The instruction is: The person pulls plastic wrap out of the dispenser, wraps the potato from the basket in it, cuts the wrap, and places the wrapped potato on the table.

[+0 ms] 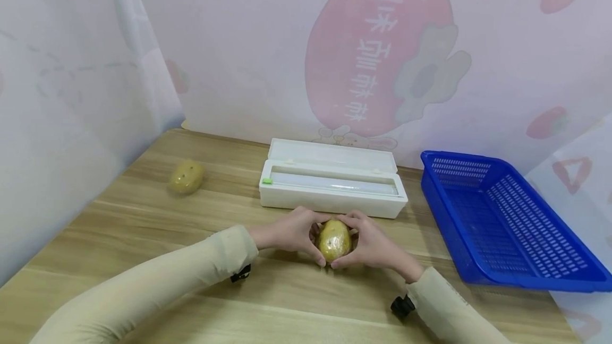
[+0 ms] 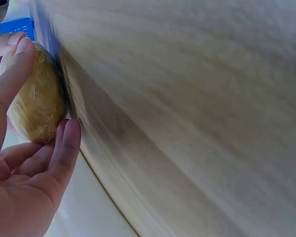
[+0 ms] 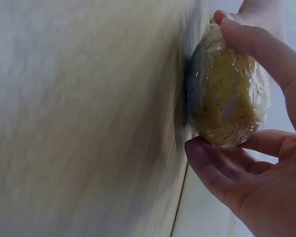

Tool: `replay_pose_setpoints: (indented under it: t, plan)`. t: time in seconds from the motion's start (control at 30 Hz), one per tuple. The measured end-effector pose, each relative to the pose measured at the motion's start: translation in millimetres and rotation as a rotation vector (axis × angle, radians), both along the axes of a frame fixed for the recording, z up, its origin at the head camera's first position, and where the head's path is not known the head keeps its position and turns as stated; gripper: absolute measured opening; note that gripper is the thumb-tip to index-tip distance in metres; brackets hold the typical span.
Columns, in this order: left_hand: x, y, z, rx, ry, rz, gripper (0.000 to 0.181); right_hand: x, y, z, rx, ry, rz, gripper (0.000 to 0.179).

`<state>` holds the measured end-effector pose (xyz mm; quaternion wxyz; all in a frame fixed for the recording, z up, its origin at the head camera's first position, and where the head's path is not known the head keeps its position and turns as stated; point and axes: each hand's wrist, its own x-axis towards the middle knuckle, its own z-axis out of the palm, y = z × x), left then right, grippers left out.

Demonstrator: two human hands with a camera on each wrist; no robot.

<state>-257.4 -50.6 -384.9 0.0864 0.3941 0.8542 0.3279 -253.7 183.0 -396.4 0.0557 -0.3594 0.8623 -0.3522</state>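
Observation:
A potato (image 1: pixel 334 241) wrapped in shiny clear film rests close over the table in front of the white box. My left hand (image 1: pixel 297 234) holds it from the left, thumb at the near end and fingers at the far end. From the right, my right hand (image 1: pixel 372 242) grips the same potato, its thumb beside the left thumb. Wrinkled film shows all over the potato (image 3: pixel 227 94) in the right wrist view. The left wrist view shows the left fingertips (image 2: pixel 71 133) bent under one end of the potato (image 2: pixel 42 98).
Behind the hands stands an open white cling film box (image 1: pixel 330 203) with a roll inside and a green tab. A blue basket (image 1: pixel 478 269) is at the right. Another potato (image 1: pixel 187 177), shiny as if wrapped, lies at the back left of the wooden table (image 1: pixel 143 216).

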Motion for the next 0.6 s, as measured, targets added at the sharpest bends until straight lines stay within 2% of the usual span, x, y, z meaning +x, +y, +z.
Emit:
replay_pose_setpoints:
  t: [0.2,0.43,0.6]
  plan:
    - [0.8,2.9,3.9,-0.016,0.012,0.022,0.087,-1.6,1.8,0.3,-0.035,-0.009,-0.022,0.094]
    - [4.0,6.6,8.3,-0.046,-0.095,0.072,0.091,-0.4,2.3,-3.3,-0.04,-0.039,-0.025,0.09]
    - [3.6,8.3,9.9,-0.037,-0.119,0.065,0.088,0.9,3.8,-3.9,-0.063,-0.057,-0.035,0.09]
